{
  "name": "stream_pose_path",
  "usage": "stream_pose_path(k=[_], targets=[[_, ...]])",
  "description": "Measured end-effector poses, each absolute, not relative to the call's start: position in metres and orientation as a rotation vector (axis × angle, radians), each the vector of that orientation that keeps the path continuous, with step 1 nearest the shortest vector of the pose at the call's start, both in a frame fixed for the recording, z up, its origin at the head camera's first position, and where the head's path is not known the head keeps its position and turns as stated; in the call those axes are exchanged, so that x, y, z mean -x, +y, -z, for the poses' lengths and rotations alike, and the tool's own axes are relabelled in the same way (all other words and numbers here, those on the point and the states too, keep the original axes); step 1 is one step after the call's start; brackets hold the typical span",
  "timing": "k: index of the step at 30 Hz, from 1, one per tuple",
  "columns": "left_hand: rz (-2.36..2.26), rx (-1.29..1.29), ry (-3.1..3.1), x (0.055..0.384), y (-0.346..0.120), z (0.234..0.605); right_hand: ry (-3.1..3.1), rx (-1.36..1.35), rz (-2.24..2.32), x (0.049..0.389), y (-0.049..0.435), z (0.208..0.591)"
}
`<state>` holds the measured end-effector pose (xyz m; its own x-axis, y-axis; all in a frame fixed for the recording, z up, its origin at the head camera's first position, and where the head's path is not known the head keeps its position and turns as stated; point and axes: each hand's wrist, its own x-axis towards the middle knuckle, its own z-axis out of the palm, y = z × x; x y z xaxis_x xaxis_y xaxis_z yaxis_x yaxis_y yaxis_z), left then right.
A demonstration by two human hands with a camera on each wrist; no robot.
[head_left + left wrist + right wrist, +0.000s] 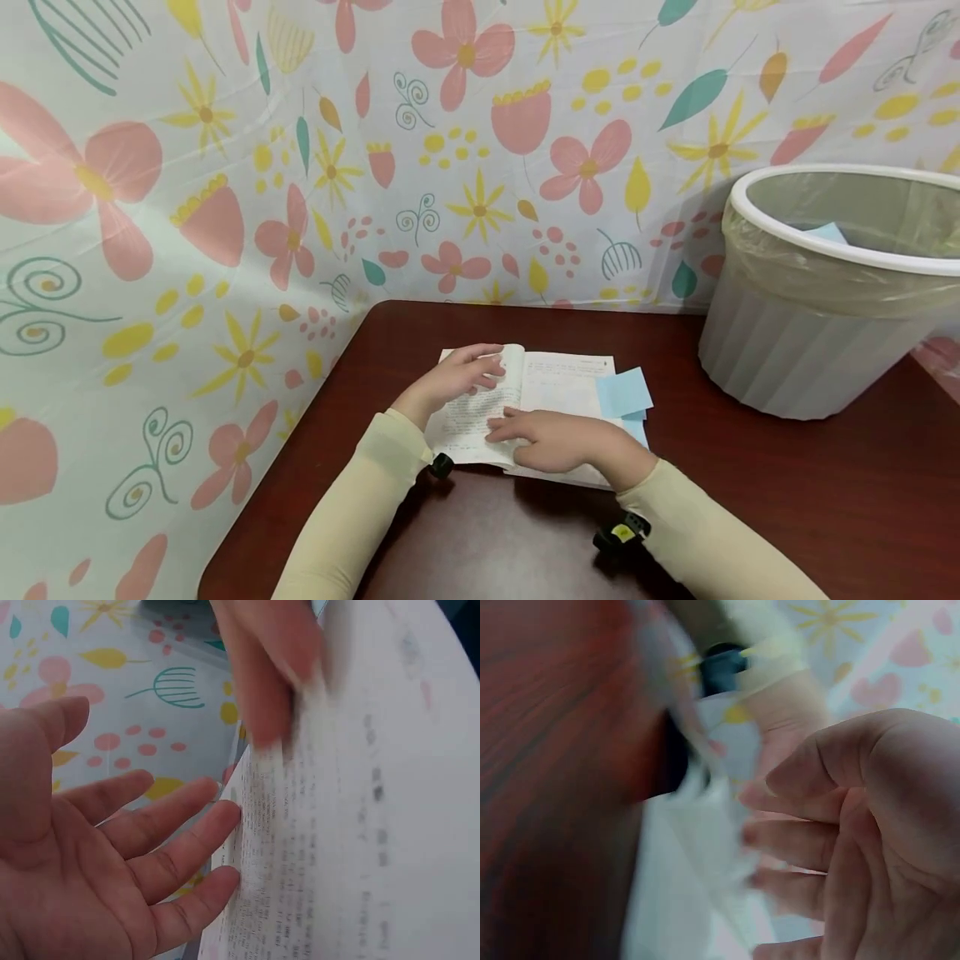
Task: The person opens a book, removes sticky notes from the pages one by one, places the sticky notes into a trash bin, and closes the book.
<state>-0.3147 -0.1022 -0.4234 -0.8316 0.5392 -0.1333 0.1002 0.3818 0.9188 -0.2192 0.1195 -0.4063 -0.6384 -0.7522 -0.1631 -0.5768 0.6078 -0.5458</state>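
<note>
An open book (566,387) with printed text lies on the dark red-brown table. My left hand (459,375) rests over its left page, and in the left wrist view its fingertips touch the paper with the fingers spread. My right hand (558,439) is over the lower middle of the book, fingers reaching toward the left page; nothing shows in its grasp. Blurred fingers (266,690) of that hand appear against the page in the left wrist view. Light blue sticky notes (625,393) stick out at the book's right edge.
A grey bin (780,333) with a white rim and a clear liner stands on the table at the right, a light blue paper showing inside. Floral-patterned cloth (465,208) hangs behind and to the left. Each wrist wears a small black device (622,532).
</note>
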Motion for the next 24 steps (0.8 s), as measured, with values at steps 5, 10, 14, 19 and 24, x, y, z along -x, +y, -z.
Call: stream_pose_path(k=[5,10,14,19,24], targets=[[-1.38,-0.565,2.247,0.314,-0.098,0.422,2.52,1.038,0.674,0.215,0.154,0.388],[-1.285,-0.585,2.259,0.316,-0.093,0.415,2.588,0.878,0.762,0.22,0.195,0.382],[-1.178,-0.594,2.261,0.322,-0.086,0.404,2.658,0.732,0.806,0.225,0.223,0.379],[-0.994,-0.553,2.285,0.335,-0.073,0.387,2.729,0.663,0.874,0.234,0.248,0.378],[-0.789,-0.575,2.291,0.352,-0.055,0.375,2.772,0.655,0.952,0.242,0.263,0.383]])
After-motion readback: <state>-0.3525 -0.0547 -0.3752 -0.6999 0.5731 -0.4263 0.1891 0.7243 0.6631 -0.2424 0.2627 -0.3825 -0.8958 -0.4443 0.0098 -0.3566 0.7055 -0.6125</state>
